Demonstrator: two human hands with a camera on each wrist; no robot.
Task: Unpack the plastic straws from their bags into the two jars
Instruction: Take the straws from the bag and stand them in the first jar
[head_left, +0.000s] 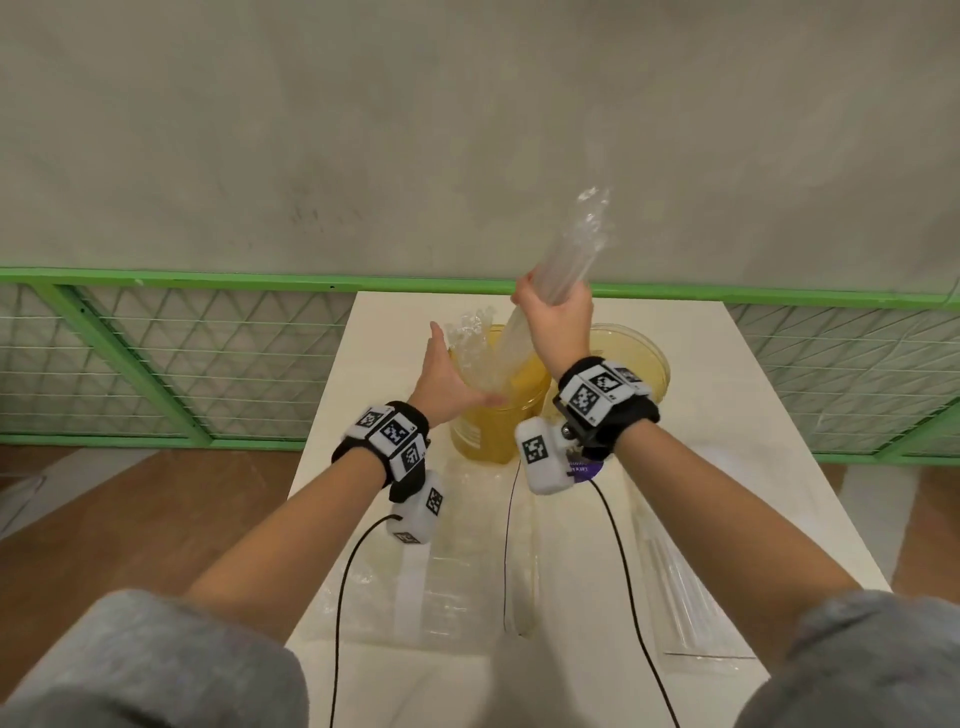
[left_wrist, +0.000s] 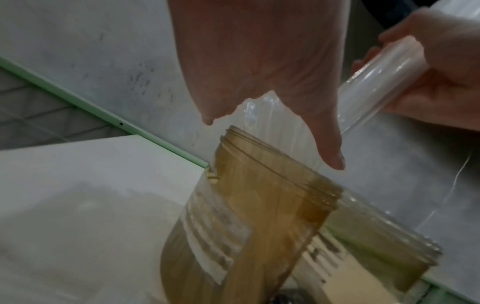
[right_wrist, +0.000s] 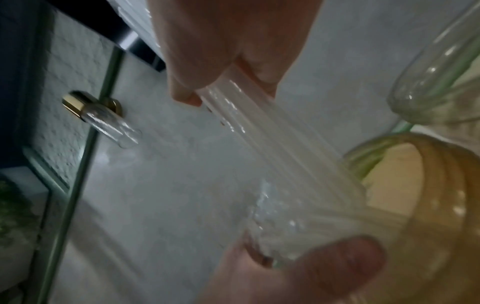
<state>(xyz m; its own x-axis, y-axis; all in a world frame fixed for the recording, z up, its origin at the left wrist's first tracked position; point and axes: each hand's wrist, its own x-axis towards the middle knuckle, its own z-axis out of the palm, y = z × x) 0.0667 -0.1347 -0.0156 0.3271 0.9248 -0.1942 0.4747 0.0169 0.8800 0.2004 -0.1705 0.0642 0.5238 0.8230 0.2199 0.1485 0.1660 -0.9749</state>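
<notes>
My right hand (head_left: 556, 317) grips a clear bag of plastic straws (head_left: 574, 249), tilted with its crumpled end up. Pale straws (head_left: 511, 348) slide from it down into the left amber jar (head_left: 493, 431). My left hand (head_left: 449, 376) is open at that jar's near rim, fingers straight, cupping the straw ends and some crumpled clear plastic (head_left: 467, 332). The second jar (head_left: 644, 364) stands just right of the first. In the right wrist view the straws (right_wrist: 285, 148) run from my right hand (right_wrist: 233, 41) into the jar mouth (right_wrist: 441, 205). The left wrist view shows my left hand (left_wrist: 259, 61) above the jar (left_wrist: 259, 205).
Flat clear bags (head_left: 457, 571) lie on the white table (head_left: 395, 322) in front of the jars. A bag with straws (head_left: 685, 597) lies at the right front. A green mesh rail (head_left: 208, 280) runs behind the table. Wrist cables (head_left: 511, 545) trail over the table.
</notes>
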